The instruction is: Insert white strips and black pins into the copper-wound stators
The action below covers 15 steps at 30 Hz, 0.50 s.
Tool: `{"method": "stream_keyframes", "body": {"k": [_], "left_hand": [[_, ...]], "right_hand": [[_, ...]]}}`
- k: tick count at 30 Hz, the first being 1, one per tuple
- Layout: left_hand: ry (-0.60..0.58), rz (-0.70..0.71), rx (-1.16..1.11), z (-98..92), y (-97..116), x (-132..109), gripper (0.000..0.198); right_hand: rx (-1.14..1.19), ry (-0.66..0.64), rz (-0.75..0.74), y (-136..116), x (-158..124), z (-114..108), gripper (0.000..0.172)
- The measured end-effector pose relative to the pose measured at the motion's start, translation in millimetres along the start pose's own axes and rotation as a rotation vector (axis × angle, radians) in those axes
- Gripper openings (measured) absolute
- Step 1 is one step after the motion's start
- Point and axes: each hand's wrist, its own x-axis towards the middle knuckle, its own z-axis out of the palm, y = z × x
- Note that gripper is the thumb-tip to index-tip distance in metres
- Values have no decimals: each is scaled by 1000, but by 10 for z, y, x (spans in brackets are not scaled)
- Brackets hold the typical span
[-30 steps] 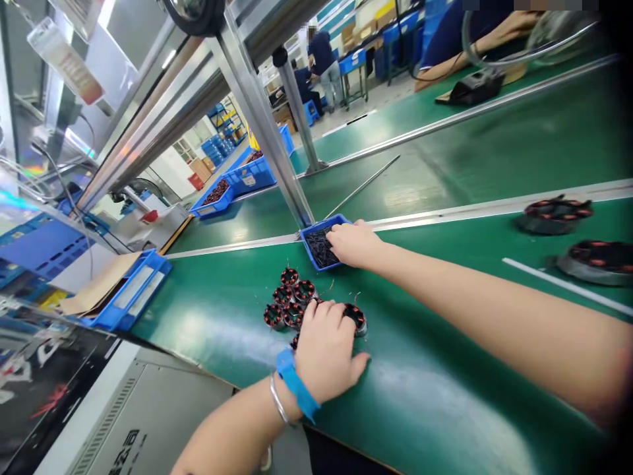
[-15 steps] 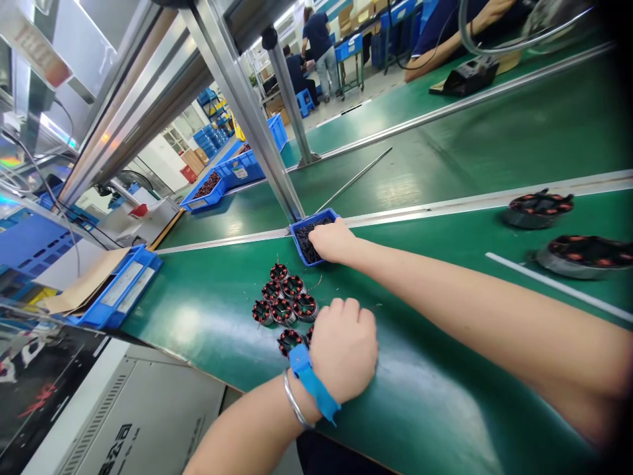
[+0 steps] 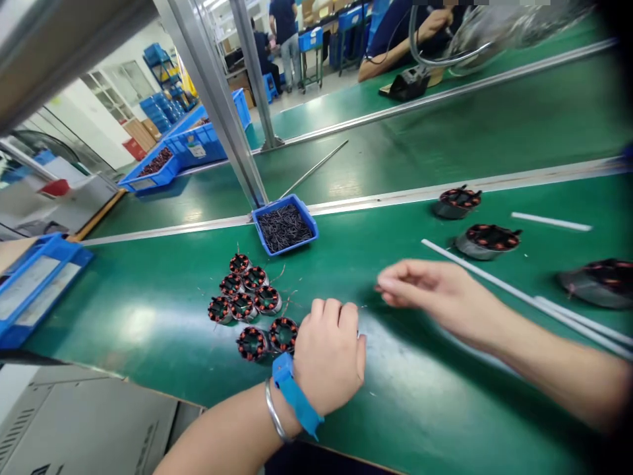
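Left hand — grip hidden, cannot tell | right hand is pinching narrowly | wound cores are lying at nearer left hand's 10 o'clock

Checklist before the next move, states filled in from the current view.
1. Bin stocked: ok, dark pieces spread across it.
2. Right hand out of bin: ok, apart from it.
3. Right hand loaded: cannot tell, fingertips close together, any piece too small to see.
4. Left hand loaded: cannot tell, its back hides the grasp.
5. Rings beside left hand open side up: ok, at least eight show.
6. Belt by right forearm uncluttered: not ok, white rods lie there.
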Motion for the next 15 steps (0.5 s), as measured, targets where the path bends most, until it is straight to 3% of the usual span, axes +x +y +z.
{"method": "stream_keyframes", "body": {"k": [4,15], "left_hand": [[-9,-22,21,3,31,23,27],[-23,-27,39,-8,61,25,24]], "right_hand": [[196,101,155,293,-335,63,48],[182,132,-12,377,-290,228,39]]}}
